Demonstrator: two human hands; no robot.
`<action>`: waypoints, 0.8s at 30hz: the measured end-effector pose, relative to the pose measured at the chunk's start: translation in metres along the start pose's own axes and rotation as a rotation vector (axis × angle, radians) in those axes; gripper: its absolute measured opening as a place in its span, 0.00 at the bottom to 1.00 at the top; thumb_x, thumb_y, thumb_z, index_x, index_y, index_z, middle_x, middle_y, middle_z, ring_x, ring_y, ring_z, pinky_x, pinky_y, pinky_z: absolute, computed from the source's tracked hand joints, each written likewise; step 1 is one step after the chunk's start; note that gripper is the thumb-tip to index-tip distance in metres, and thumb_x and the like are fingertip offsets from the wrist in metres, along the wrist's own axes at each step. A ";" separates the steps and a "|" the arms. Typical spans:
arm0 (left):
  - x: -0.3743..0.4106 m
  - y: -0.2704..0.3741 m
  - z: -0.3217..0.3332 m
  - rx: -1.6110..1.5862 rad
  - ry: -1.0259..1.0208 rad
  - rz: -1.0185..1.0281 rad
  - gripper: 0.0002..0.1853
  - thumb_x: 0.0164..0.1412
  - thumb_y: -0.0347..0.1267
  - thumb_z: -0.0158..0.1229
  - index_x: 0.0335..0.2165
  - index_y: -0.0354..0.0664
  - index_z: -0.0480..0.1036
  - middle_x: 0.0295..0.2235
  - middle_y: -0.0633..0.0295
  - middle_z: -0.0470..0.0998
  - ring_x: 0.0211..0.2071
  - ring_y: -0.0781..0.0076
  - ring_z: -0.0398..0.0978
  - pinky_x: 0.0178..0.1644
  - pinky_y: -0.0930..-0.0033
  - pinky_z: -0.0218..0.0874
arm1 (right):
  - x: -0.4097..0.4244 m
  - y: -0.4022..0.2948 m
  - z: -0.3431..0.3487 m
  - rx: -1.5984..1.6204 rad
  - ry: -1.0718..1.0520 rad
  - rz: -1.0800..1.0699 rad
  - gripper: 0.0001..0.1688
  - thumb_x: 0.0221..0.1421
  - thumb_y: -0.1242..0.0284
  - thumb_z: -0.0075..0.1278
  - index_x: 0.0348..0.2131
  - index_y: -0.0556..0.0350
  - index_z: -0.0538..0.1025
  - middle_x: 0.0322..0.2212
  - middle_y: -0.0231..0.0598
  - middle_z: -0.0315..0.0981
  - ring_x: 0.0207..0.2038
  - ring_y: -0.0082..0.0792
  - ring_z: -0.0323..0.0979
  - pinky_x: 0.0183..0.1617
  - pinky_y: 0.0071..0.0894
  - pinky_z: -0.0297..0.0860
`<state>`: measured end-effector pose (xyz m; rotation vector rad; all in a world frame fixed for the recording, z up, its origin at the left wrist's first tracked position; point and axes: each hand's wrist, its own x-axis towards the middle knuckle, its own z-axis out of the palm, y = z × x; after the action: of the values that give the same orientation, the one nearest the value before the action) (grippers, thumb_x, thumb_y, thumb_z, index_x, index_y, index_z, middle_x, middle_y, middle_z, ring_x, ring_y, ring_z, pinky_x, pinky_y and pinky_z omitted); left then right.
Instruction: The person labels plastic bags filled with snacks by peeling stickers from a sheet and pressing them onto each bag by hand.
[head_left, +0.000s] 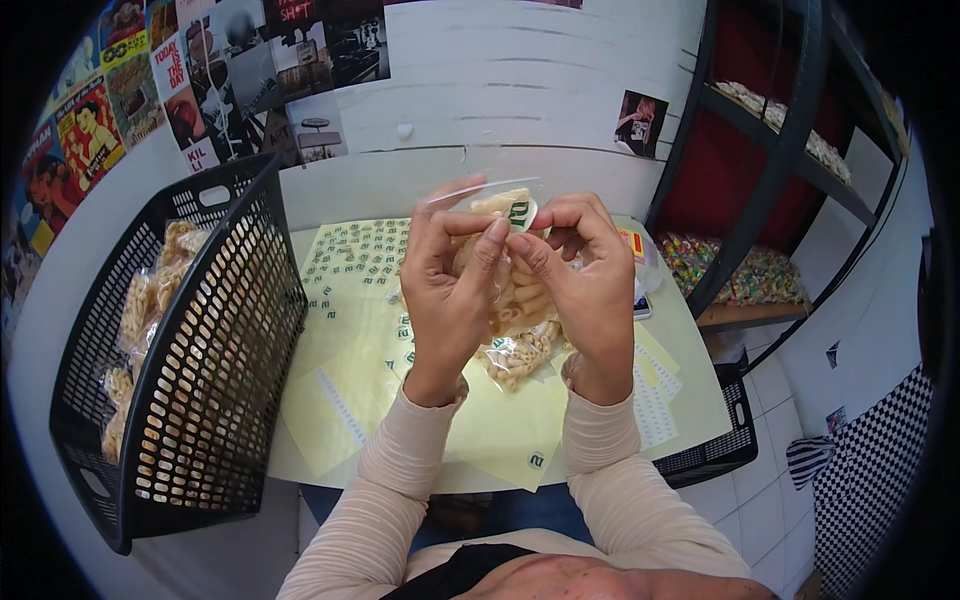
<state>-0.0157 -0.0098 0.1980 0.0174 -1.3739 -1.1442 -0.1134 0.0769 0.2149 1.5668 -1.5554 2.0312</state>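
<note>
Both hands are raised over the middle of the table. My left hand (454, 289) pinches the upper part of a clear plastic bag of pale tube-shaped snacks (525, 296). Between the fingertips of my right hand (589, 274) is the edge of a round white sticker (520, 213) with a green mark, lying against the bag near its top. Whether the sticker is stuck down there, I cannot tell. Below the hands, another clear bag of small snack rings (517, 354) rests on yellow sheets. Many small round stickers (360, 251) are spread on the table's left back part.
A black plastic basket (202, 360) with bagged snacks stands at the left. Yellow backing paper (502, 442) and label sheets (654, 397) cover parts of the table (686, 375). A black metal rack (780, 150) holds more bags at the right; a second black basket (712, 442) is below.
</note>
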 end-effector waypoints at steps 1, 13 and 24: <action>0.000 -0.001 -0.001 0.014 -0.012 0.016 0.04 0.59 0.26 0.61 0.30 0.36 0.74 0.49 0.51 0.71 0.49 0.68 0.72 0.50 0.69 0.65 | -0.001 0.002 0.002 0.029 0.011 -0.010 0.11 0.48 0.75 0.64 0.32 0.59 0.78 0.32 0.29 0.71 0.29 0.18 0.64 0.34 0.19 0.61; 0.010 0.006 -0.023 -0.098 -0.265 -0.167 0.30 0.60 0.22 0.54 0.59 0.41 0.54 0.59 0.50 0.59 0.52 0.64 0.69 0.53 0.68 0.64 | 0.003 0.002 -0.015 0.139 -0.030 0.051 0.07 0.55 0.77 0.58 0.30 0.63 0.75 0.32 0.30 0.69 0.32 0.19 0.65 0.38 0.19 0.62; 0.015 0.001 -0.038 0.019 -0.270 -0.304 0.24 0.61 0.23 0.57 0.55 0.34 0.62 0.48 0.51 0.72 0.45 0.73 0.74 0.46 0.74 0.69 | -0.001 0.000 -0.013 -0.331 -0.247 -0.093 0.06 0.52 0.76 0.57 0.30 0.60 0.75 0.31 0.41 0.71 0.36 0.44 0.70 0.40 0.39 0.65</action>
<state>0.0107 -0.0415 0.1994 0.0913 -1.6615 -1.4253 -0.1213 0.0870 0.2148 1.7639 -1.7538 1.4828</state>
